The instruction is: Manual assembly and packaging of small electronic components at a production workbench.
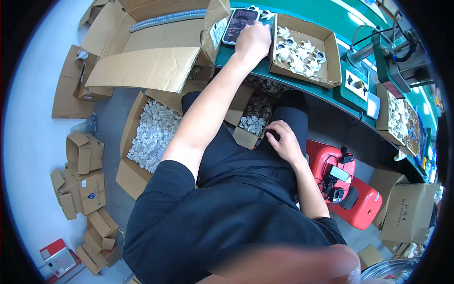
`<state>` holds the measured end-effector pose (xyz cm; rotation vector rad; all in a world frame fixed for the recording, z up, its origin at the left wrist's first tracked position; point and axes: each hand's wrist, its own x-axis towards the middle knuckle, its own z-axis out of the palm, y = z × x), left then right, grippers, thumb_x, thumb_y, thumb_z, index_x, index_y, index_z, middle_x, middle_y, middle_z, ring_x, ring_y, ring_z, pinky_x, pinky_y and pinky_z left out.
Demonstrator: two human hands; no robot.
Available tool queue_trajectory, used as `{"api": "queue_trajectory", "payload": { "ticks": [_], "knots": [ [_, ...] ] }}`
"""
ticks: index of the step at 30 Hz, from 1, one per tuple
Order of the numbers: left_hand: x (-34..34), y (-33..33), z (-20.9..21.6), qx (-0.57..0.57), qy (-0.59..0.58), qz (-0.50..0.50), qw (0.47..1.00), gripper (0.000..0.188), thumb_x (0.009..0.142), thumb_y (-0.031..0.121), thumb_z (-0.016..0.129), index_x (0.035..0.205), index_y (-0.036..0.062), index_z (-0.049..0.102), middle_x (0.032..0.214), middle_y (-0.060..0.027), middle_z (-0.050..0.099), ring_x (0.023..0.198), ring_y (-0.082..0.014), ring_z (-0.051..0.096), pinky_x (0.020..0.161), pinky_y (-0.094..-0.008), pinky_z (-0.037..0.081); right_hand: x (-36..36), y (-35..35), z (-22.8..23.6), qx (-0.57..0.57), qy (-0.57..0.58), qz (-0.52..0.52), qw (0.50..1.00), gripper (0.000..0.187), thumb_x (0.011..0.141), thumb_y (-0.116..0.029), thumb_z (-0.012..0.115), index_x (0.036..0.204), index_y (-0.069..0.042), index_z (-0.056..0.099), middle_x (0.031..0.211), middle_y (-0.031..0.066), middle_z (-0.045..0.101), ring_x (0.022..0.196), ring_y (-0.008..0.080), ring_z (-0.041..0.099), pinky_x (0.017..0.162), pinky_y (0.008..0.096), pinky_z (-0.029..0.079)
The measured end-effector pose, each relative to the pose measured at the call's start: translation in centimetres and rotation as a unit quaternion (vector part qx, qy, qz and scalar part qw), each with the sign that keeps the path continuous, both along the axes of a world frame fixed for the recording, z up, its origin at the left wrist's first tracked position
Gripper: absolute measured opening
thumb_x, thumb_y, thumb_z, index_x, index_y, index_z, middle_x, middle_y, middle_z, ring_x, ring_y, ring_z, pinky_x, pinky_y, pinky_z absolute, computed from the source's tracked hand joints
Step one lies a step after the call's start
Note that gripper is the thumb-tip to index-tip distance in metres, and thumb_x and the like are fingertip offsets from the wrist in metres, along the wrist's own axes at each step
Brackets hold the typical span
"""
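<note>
My left hand reaches over the green bench to the right edge of a dark-screened phone. Its fingers are curled in, and whatever they may hold is hidden. Just right of that hand stands a shallow cardboard tray with white bladed fan wheels, some with dark round centres. My right hand rests on my right thigh with its fingers loosely apart, holding nothing. Beside it, between my legs, is an open carton with small pale parts.
On the left, a large carton holds many whitish parts; an open box above contains a ribbed tube. A green bench press stands right of the tray. A red stool carries small electronic devices. Empty cartons line the left wall.
</note>
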<state>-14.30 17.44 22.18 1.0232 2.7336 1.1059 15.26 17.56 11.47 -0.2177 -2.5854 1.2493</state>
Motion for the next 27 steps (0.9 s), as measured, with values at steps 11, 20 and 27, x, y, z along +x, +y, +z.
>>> {"api": "queue_trajectory", "payload": {
  "ticks": [11, 20, 27],
  "knots": [
    [0.3, -0.8, 2.2, -0.054, -0.113, -0.020, 0.992, 0.044, 0.105, 0.028, 0.043, 0.090, -0.0059, 0.067, 0.074, -0.0204, 0.070, 0.052, -0.0279, 0.069, 0.066, -0.0414, 0.059, 1.4, -0.1, -4.1, 0.016, -0.044, 0.037, 0.998, 0.021, 0.085, -0.012, 0.068, 0.102, -0.001, 0.068, 0.102, 0.0153, 0.064, 0.102, 0.0346, 0.061, 0.091, 0.0420, 0.051],
    [0.1, -0.6, 0.8, -0.043, 0.068, 0.034, 0.996, 0.026, 0.095, 0.013, 0.051, 0.094, -0.0033, 0.071, 0.092, -0.0274, 0.071, 0.092, -0.0438, 0.070, 0.085, -0.0505, 0.056, 0.9, -0.6, -4.9, 0.079, -0.046, 0.053, 0.994, 0.023, 0.084, -0.016, 0.069, 0.102, -0.002, 0.070, 0.099, 0.0145, 0.065, 0.098, 0.0328, 0.062, 0.088, 0.0420, 0.051],
    [-1.4, -1.6, 2.1, -0.081, 0.146, -0.033, 0.985, 0.029, 0.092, 0.021, 0.061, 0.107, 0.0000, 0.073, 0.092, -0.0233, 0.073, 0.080, -0.0370, 0.072, 0.080, -0.0438, 0.059, 0.8, -0.6, -5.0, 0.124, -0.067, 0.063, 0.988, 0.023, 0.084, -0.019, 0.069, 0.101, -0.004, 0.071, 0.099, 0.0128, 0.066, 0.095, 0.0313, 0.063, 0.086, 0.0414, 0.051]
  ]
}}
